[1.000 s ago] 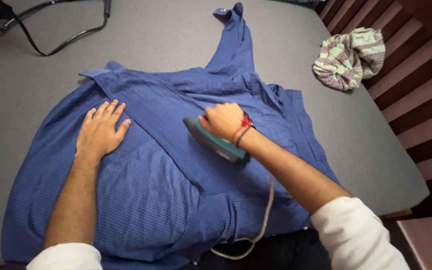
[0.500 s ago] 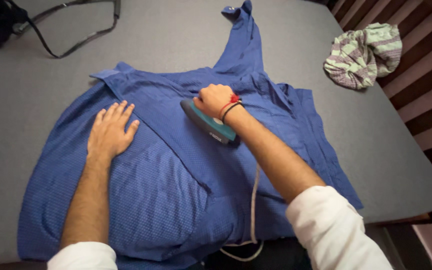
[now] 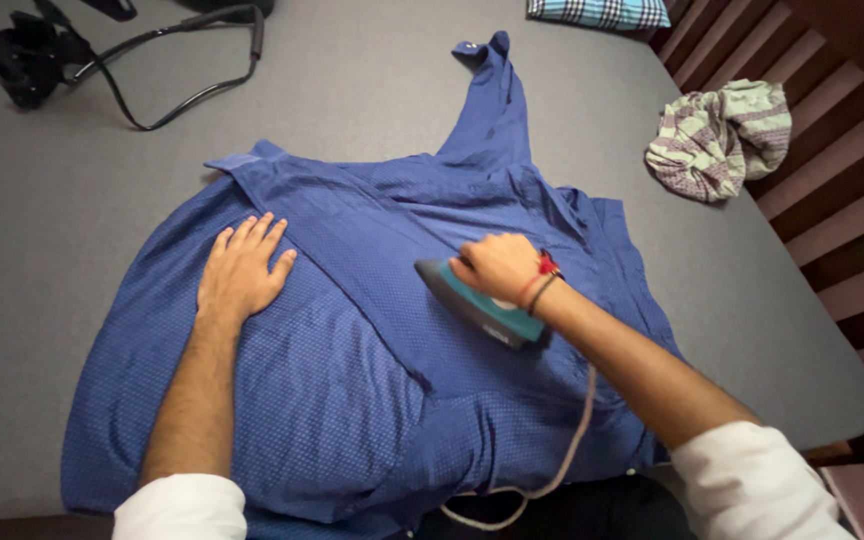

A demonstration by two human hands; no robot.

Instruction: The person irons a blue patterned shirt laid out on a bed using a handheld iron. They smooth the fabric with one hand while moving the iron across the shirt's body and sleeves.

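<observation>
Iron (image 3: 477,305) unmoved on shirt (image 3: 352,400), right hand (image 3: 497,265) still gripping

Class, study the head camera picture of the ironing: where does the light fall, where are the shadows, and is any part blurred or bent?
Head view: soft, even light on the grey surface, no glare; a dark shadow lies under the right hand and iron; the wooden slats at right sit dim; the blue shirt and left hand look sharp; edges bow slightly, wide-lens style.

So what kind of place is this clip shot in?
Probably a home, with ironing done on a grey padded surface beside dark wooden slats. A blue shirt lies spread under a teal iron, and a crumpled striped cloth waits nearby.
</observation>
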